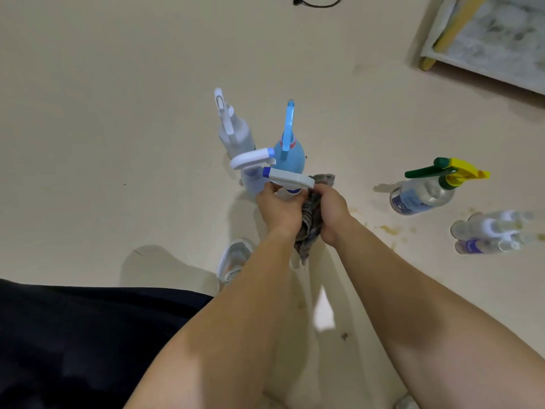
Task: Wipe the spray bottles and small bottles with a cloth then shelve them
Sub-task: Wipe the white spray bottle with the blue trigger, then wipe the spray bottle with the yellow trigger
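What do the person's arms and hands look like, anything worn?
Left hand and right hand are bare: no gloves, rings or watch visible. Both forearms are bare, with no sleeve showing in frame. Other clothing: dark garment, light mesh shoe.

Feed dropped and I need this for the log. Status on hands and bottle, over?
Left hand grips white-headed spray bottle. Right hand holds cloth against it. Three other spray bottles stand close behind.
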